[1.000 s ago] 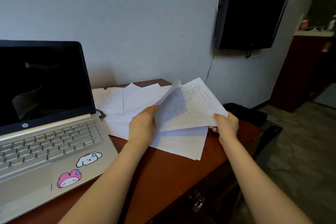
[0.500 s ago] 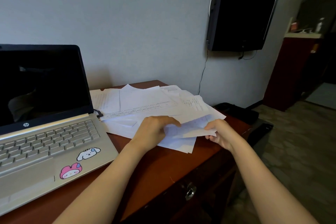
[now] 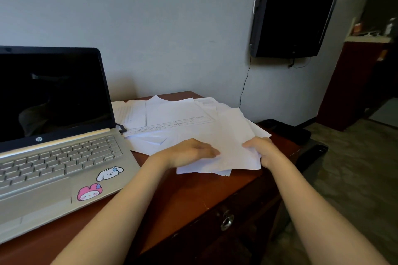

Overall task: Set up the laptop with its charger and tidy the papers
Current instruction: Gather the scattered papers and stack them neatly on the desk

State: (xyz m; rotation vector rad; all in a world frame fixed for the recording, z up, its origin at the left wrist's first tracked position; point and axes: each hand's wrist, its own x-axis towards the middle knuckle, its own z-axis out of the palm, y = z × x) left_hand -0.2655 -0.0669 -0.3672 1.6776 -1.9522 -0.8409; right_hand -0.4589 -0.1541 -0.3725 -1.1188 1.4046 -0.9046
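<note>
Head view. Editor: What has just changed at the desk (image 3: 183, 196)?

Reporter: The sheets (image 3: 228, 157) a person held lifted and fanned a second ago are now down on the near edge of the spread papers (image 3: 178, 114). The left hand (image 3: 189, 153) lies on top of them, fingers stretched toward the right and pressing. Whether its thumb is tucked beneath cannot be told. The right hand (image 3: 262, 151) grips their right edge, fingers curled round it.

Editor: And for the task?

Reporter: The tidying looks under way, not done. The near sheets are roughly gathered, with ragged corners at the front. Behind them the papers lie loose and overlapping, from just beside the laptop (image 3: 60, 157) to the desk's far right corner.

Editor: The laptop?

Reporter: It sits open at the left of the desk, screen dark. A dark plug (image 3: 122, 129) is at its right side by the hinge, so the charger half appears handled, though the other end is out of sight.

Editor: Against the earlier frames?

Reporter: Half a second back both hands were curled over a smaller sheet being drawn in. A second back a printed page stood raised between them. Now nothing is in the air. The laptop and the far papers have not moved.
</note>
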